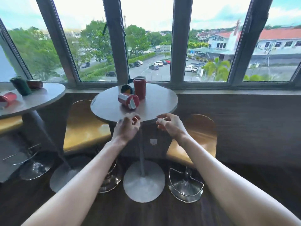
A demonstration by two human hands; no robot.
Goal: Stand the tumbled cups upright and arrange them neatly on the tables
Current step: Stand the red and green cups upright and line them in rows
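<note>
Reach stage, nothing grasped yet. Left hand (127, 126) and right hand (169, 123) at near rim of round grey pedestal table (162, 101), fingers loosely curled, empty. Red-and-white cup lying on side (128, 101) just ahead; dark cup with yellow base, tipped (126, 89), behind; tall red cup upright (139, 88). Next: likely grasp nearest tumbled cup, rotate upright. More cups on left round table (48, 95).

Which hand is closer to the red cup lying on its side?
Left. The left hand is just below the tipped red cup; the right hand is off to its right, farther away.
</note>
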